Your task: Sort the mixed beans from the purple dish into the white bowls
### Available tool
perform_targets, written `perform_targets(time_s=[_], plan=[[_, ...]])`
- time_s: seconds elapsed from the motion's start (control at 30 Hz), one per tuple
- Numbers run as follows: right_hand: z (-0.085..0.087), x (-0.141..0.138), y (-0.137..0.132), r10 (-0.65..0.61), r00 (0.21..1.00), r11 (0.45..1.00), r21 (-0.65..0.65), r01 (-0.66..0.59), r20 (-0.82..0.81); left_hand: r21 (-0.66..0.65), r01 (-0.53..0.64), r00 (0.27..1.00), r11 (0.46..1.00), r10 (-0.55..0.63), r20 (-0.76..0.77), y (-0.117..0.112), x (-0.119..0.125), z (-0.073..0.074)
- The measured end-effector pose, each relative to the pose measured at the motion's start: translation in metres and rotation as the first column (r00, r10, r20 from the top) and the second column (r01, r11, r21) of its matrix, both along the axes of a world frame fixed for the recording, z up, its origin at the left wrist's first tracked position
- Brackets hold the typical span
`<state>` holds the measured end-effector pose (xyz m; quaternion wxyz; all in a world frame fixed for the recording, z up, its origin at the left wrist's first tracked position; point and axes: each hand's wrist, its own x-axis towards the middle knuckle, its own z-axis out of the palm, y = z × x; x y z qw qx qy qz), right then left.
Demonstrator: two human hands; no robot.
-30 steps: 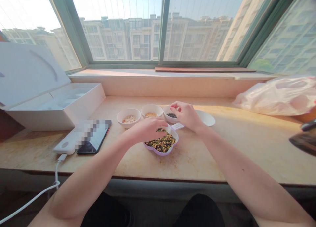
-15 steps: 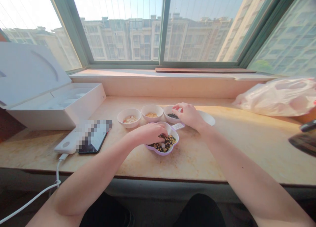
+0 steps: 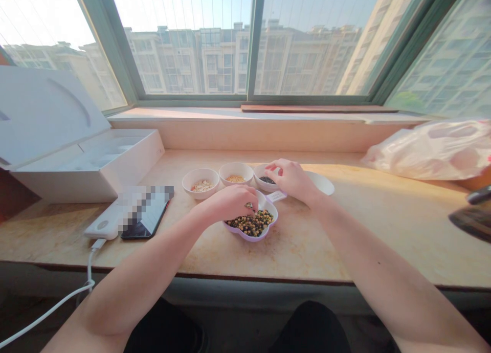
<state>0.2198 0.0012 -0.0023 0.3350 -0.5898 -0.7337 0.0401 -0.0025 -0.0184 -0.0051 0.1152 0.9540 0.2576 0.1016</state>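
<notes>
My left hand [image 3: 240, 203] is just above the mixed beans [image 3: 251, 224] in a white and lilac bowl with a short handle [image 3: 276, 195]. Its fingers are bent together, and a few beans show between them. Over the right side of a white bowl of small black beans [image 3: 267, 179] is my right hand [image 3: 289, 176], fingers curved and apart. I see nothing held in it; its fingertips are partly hidden. A white bowl of pale yellow grains [image 3: 235, 178] and one of whitish flakes [image 3: 202, 185] stand to the left.
A white dish [image 3: 324, 184] lies partly behind my right hand. On the left are a dark phone [image 3: 143, 222], a white power bank [image 3: 103, 222] with its cable, and an open white box [image 3: 130, 158]. A plastic bag [image 3: 433, 151] lies at the right by the window.
My left hand has risen a little out of the mixed beans, and its fingers have closed. The right hand has barely moved over the black-bean bowl.
</notes>
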Motion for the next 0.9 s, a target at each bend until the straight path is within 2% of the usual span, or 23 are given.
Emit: perform_targets(time_s=[0.13, 0.23, 0.3, 0.37, 0.43, 0.47, 0.63, 0.8, 0.87, 0.9], plan=[[0.003, -0.001, -0.003, 0.029, 0.998, 1.000, 0.002, -0.029, -0.060, 0.067, -0.091, 0.994, 0.994, 0.086, 0.068, 0.000, -0.003, 0.003], [0.009, -0.005, -0.010, 0.115, 0.967, 0.984, -0.108, -0.143, -0.226, 0.120, -0.200, 0.967, 0.972, 0.176, 0.186, 0.003, -0.006, 0.004], [0.012, -0.009, -0.015, 0.189, 0.904, 0.928, -0.230, -0.292, -0.383, 0.146, -0.273, 0.934, 0.951, 0.226, 0.277, 0.005, -0.007, 0.004], [0.014, -0.013, -0.019, 0.234, 0.829, 0.834, -0.333, -0.440, -0.509, 0.167, -0.326, 0.903, 0.931, 0.254, 0.345, 0.006, -0.008, 0.004], [0.013, -0.017, -0.021, 0.237, 0.776, 0.764, -0.382, -0.521, -0.584, 0.186, -0.356, 0.884, 0.916, 0.266, 0.385, 0.007, -0.008, 0.003], [0.012, -0.018, -0.022, 0.228, 0.761, 0.750, -0.390, -0.535, -0.607, 0.197, -0.368, 0.877, 0.909, 0.269, 0.399, 0.006, -0.008, 0.002], [0.003, -0.020, -0.020, 0.167, 0.746, 0.742, -0.416, -0.526, -0.645, 0.279, -0.346, 0.890, 0.896, 0.220, 0.399, 0.005, -0.006, -0.001], [-0.001, -0.024, -0.022, 0.198, 0.664, 0.716, -0.357, -0.600, -0.721, 0.324, -0.325, 0.904, 0.889, 0.191, 0.383, 0.005, -0.006, -0.001], [0.000, -0.025, -0.022, 0.205, 0.678, 0.728, -0.353, -0.588, -0.706, 0.306, -0.339, 0.905, 0.889, 0.219, 0.366, 0.004, -0.005, 0.000], [0.001, -0.024, -0.022, 0.208, 0.704, 0.752, -0.350, -0.559, -0.679, 0.290, -0.347, 0.906, 0.892, 0.240, 0.348, 0.003, -0.005, 0.001]])
